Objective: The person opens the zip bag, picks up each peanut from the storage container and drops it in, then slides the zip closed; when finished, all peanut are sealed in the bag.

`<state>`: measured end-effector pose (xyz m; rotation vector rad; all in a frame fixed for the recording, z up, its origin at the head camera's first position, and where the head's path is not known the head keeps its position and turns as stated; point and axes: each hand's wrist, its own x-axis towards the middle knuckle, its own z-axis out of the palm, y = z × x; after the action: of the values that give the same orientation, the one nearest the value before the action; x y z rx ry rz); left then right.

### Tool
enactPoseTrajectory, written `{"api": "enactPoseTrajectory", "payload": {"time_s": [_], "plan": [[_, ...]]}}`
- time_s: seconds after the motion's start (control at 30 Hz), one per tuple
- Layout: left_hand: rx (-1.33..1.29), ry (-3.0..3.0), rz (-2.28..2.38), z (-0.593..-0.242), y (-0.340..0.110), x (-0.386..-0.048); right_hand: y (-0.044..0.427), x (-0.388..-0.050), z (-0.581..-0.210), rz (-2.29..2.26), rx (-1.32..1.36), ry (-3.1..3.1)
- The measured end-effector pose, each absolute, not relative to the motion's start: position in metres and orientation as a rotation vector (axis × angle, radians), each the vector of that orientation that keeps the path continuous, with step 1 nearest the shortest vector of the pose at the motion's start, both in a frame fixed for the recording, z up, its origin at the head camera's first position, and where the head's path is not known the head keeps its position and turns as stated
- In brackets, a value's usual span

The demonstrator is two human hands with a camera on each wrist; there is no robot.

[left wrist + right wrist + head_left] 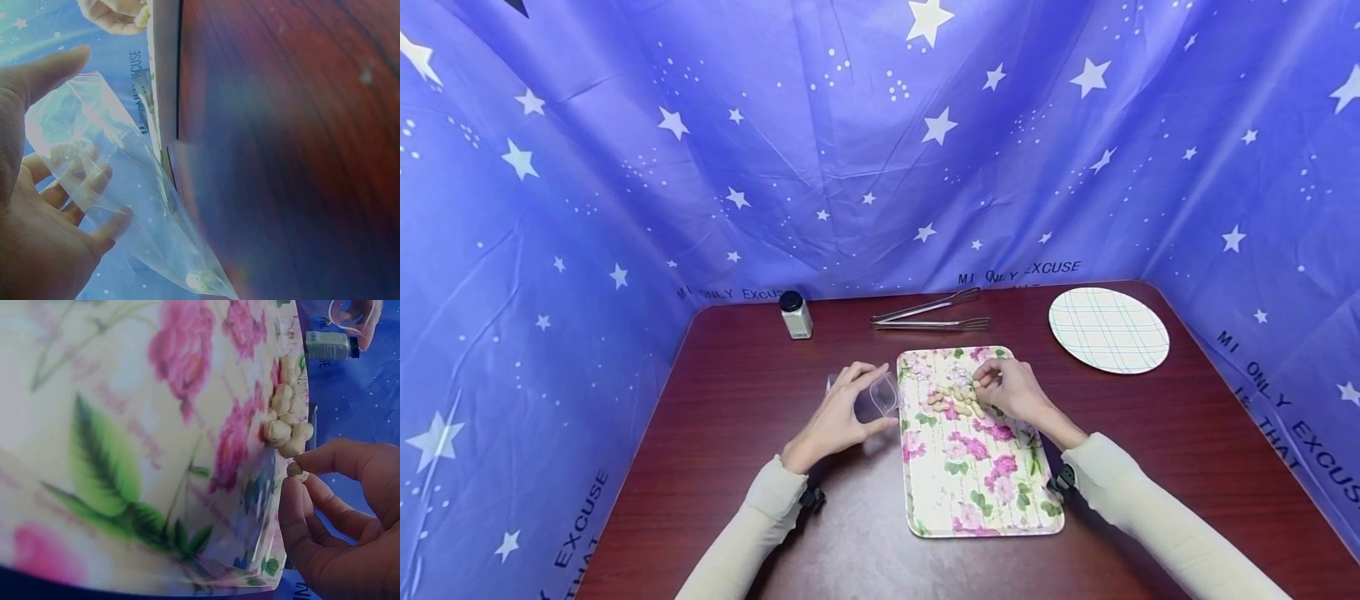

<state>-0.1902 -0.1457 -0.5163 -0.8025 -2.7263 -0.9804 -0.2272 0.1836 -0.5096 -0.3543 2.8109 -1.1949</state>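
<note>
My left hand [842, 410] holds a clear plastic bag [883, 395] beside the tray's left edge, thumb and fingers spread around its gaping mouth. In the left wrist view the bag [134, 181] slants downward, and a pale lump, perhaps a peanut [199, 280], shows at its bottom. Over the flowered tray [940, 500], my right hand [1011, 390] pinches a peanut [296, 470] between thumb and forefinger. Several unshelled peanuts [951, 398] lie in a small heap on the tray, just left of that hand; they also show in the right wrist view.
Behind the tray lie metal tongs [928, 317] with their arms apart. A black-capped jar [796, 315] stands at the back left. A white plate with a checked pattern [1108, 330] is at the back right. Blue starry cloth [820, 167] hangs around the dark red table [715, 467].
</note>
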Motion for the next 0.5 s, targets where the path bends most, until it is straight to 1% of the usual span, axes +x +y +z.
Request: {"api": "enactPoseTrajectory", "payload": {"time_s": [0.5], "plan": [[-0.832, -2.702, -1.0, -0.516, -0.144, -0.19, 0.159, -0.222, -0.502, -1.351, -0.453, 2.754]]}}
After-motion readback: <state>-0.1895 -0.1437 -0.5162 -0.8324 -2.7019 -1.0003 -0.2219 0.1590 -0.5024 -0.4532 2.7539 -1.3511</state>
